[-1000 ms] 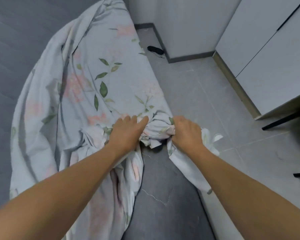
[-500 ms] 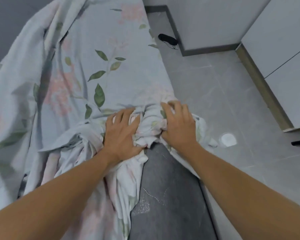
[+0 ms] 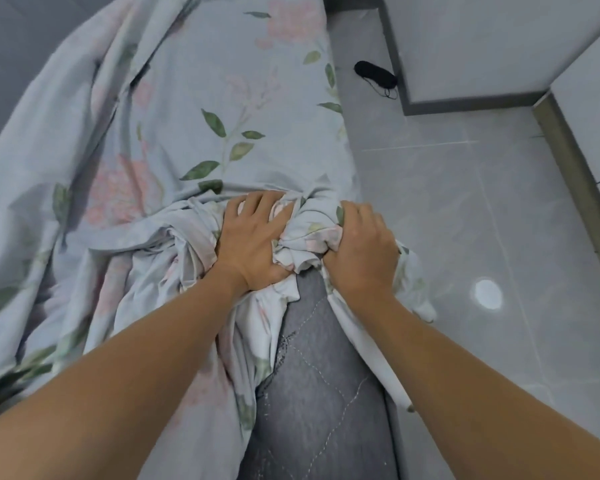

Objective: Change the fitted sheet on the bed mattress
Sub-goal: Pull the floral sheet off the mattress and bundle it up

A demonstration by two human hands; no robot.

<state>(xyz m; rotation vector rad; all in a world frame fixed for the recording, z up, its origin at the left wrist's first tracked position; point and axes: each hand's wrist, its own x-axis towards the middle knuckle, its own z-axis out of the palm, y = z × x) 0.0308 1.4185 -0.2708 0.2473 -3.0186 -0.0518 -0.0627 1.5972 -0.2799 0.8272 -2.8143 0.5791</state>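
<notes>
The fitted sheet [image 3: 194,109], pale blue with pink flowers and green leaves, lay spread over the far and left part of the mattress [image 3: 319,393], wrinkled and loose in long folds on the left. Near the viewer a strip of the grey quilted mattress showed bare, with the sheet's edge bunched into a thick wad at its far end. I judged the job to be midway: whether this sheet was coming off or going on I could not tell, but it was not seated over the near end, and its edge hung slack down the right side toward the floor [image 3: 465,202]. Either way, the near end and its corners were left to do.

The left hand [image 3: 253,244] lay on the left side of the wad, fingers spread fairly wide and only lightly bent over the cloth, the thumb tucked into the folds on the near side; that grip looked more like pressing and gathering than a tight clench. The right hand [image 3: 361,251] was on the right side of the wad, just beside the other with cloth between them, its fingers curled down into the fabric in a closed grip on the bunched edge.

Beyond the bed, on the tiled floor by the white wall's grey skirting, lay a small black object [image 3: 374,73] with a thin cord. A bright round spot of light [image 3: 488,294] showed on the tiles to the right.
</notes>
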